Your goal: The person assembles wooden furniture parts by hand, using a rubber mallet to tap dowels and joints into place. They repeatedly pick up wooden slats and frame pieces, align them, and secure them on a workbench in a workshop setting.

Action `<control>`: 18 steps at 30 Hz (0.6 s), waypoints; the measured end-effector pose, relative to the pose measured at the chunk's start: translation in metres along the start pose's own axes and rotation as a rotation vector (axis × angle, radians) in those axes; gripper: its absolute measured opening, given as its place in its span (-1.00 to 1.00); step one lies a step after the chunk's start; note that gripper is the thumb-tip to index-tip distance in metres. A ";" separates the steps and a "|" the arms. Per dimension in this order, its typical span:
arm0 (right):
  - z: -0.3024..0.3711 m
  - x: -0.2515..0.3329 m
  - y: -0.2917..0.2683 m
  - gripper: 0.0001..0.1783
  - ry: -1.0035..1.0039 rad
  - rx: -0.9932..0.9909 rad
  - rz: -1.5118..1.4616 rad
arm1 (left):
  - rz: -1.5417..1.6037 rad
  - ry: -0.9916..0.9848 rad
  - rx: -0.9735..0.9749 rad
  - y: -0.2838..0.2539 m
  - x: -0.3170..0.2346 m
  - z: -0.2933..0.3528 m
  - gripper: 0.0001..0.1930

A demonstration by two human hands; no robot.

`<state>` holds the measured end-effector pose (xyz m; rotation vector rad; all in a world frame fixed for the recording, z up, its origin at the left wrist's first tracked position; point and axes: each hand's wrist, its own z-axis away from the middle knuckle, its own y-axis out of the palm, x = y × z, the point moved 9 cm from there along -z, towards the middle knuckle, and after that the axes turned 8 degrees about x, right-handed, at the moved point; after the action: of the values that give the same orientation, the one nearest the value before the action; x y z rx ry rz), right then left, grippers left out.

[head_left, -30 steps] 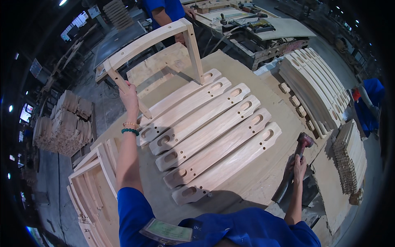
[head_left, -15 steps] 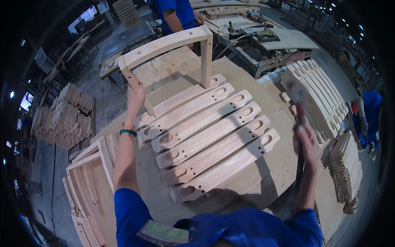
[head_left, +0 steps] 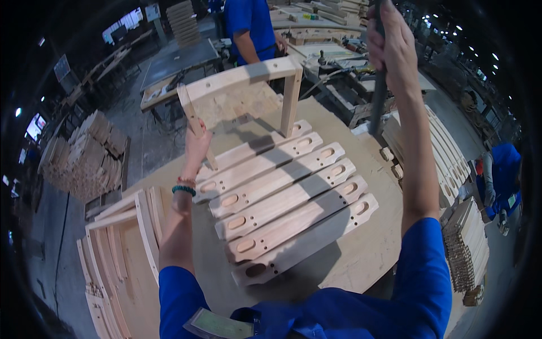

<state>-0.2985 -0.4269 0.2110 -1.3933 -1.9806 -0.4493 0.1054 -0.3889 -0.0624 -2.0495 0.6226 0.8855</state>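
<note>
My left hand (head_left: 197, 144) is wrapped round one leg of a pale wooden U-shaped frame (head_left: 244, 77). The frame's curved rail is on top, and its two legs stand at the far slat of a row. Several wooden slats (head_left: 293, 199) with oval slots and small dark holes lie side by side before me. Raised high at the upper right, my right hand (head_left: 395, 53) is closed on a hammer, whose dark handle (head_left: 379, 104) hangs below the fist. The hammer's head is beyond the picture's top edge.
The slats lie on a tan worktable (head_left: 361, 260). Assembled wooden frames (head_left: 116, 248) stand at the left, near a wood stack (head_left: 84, 161). Curved slatted pieces (head_left: 432, 150) and stacked parts (head_left: 467, 243) are at right. A co-worker in blue (head_left: 248, 28) stands beyond the frame; another person (head_left: 502, 175) is at far right.
My right hand has swung the hammer up and inward from the right side, taking its head out of view. My left hand still grips the frame's leg. The whole view has shifted slightly.
</note>
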 end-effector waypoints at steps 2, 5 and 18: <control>-0.005 -0.034 0.009 -0.58 -0.105 -0.042 0.017 | -0.059 0.040 0.040 -0.005 -0.001 -0.005 -0.76; 0.027 -0.135 0.011 -0.54 0.114 0.121 0.639 | -0.106 0.125 0.003 0.007 -0.017 -0.009 -0.74; 0.180 -0.255 0.007 -0.59 0.927 0.422 0.349 | 0.116 -0.034 0.020 0.001 0.011 0.004 -0.79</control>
<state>-0.2967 -0.4913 -0.0947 -0.9620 -0.9813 -0.3822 0.1105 -0.3878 -0.0727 -1.9921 0.7348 0.9748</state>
